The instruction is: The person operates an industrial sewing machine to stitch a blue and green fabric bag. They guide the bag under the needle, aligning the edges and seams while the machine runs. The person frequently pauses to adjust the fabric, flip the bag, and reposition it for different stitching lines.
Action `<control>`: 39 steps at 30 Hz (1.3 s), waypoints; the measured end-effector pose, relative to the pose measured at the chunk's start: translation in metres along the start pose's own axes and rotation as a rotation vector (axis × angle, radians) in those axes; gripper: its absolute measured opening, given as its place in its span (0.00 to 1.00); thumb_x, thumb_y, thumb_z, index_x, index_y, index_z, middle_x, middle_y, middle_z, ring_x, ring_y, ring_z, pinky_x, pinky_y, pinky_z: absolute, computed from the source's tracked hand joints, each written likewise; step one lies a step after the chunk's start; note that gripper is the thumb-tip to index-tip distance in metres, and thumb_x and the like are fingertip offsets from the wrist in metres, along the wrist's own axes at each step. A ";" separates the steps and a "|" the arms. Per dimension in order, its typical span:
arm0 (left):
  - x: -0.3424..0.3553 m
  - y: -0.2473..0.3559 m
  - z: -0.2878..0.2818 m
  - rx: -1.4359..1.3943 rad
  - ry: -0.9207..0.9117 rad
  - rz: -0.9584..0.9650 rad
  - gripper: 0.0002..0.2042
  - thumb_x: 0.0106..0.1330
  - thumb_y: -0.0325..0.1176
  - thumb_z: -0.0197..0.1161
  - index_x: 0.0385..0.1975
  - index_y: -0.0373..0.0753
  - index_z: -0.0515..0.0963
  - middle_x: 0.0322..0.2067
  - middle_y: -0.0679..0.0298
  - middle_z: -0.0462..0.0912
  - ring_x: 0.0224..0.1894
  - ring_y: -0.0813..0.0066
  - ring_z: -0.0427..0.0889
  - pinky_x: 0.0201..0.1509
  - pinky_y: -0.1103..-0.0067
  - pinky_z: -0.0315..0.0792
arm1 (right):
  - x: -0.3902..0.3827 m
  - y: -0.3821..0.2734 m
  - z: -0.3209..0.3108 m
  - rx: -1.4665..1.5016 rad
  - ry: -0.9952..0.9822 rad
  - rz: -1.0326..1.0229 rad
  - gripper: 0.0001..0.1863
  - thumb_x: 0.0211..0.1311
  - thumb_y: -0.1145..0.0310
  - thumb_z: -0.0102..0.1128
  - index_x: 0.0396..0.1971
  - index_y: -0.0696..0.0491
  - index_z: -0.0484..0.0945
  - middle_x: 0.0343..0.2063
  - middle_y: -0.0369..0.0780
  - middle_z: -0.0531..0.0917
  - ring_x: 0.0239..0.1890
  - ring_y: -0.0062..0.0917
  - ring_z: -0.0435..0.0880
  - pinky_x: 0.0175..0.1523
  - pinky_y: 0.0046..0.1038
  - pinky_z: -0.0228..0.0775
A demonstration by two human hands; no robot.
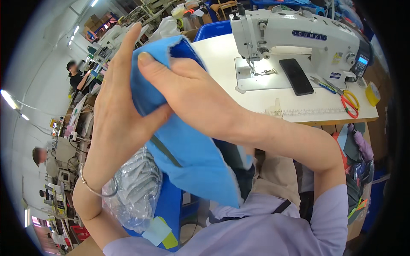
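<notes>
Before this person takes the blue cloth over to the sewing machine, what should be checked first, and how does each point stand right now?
1. Both hands grip the blue cloth: ok, left hand and right hand both hold it.
2. Cloth flat and unfolded: not ok, it is bunched between the hands.
3. Machine bed free under the needle: ok, bare plate there.
4. Table space beside the machine: not ok, a black phone lies on the bed.
5. Scissors out of the way: ok, they lie at the table's right end.
6. Thread loaded: cannot tell.
</notes>
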State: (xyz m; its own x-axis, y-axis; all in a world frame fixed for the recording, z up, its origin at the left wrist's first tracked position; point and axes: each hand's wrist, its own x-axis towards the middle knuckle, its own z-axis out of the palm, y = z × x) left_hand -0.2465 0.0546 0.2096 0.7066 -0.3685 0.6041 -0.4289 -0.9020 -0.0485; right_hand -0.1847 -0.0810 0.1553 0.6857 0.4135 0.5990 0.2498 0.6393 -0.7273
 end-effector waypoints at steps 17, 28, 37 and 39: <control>0.187 -0.137 0.116 0.245 0.089 0.287 0.25 0.50 0.17 0.57 0.49 0.46 0.83 0.41 0.56 0.88 0.46 0.52 0.86 0.51 0.65 0.79 | -0.080 0.091 -0.161 -1.237 -0.410 -0.422 0.23 0.63 0.69 0.66 0.58 0.56 0.79 0.50 0.47 0.84 0.57 0.40 0.80 0.63 0.40 0.73; 0.001 -0.057 0.300 -0.155 -0.399 0.121 0.26 0.65 0.27 0.55 0.66 0.38 0.73 0.66 0.54 0.75 0.69 0.52 0.72 0.75 0.54 0.62 | -0.097 0.100 -0.226 -1.289 -0.571 -0.141 0.28 0.62 0.62 0.68 0.59 0.59 0.77 0.53 0.46 0.81 0.60 0.36 0.78 0.66 0.40 0.70; 0.041 -0.070 0.341 -0.345 -0.455 0.216 0.30 0.68 0.30 0.52 0.73 0.38 0.65 0.70 0.52 0.70 0.71 0.49 0.67 0.77 0.52 0.54 | -0.082 0.086 -0.268 -1.439 -0.663 -0.163 0.24 0.63 0.62 0.68 0.53 0.62 0.81 0.56 0.47 0.81 0.63 0.37 0.77 0.69 0.44 0.66; 0.051 -0.074 0.353 -0.358 -0.446 0.234 0.27 0.70 0.32 0.53 0.70 0.37 0.68 0.66 0.52 0.74 0.69 0.50 0.70 0.77 0.52 0.56 | -0.082 0.089 -0.275 -1.465 -0.615 -0.131 0.24 0.62 0.62 0.68 0.53 0.62 0.81 0.57 0.47 0.81 0.63 0.37 0.76 0.70 0.44 0.66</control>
State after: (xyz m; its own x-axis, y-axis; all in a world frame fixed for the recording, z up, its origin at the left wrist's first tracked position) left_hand 0.0200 0.0228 -0.0364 0.7052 -0.6754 0.2155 -0.7084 -0.6832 0.1770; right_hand -0.0306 -0.2364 -0.0501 0.3300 0.8275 0.4542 0.9432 -0.3079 -0.1244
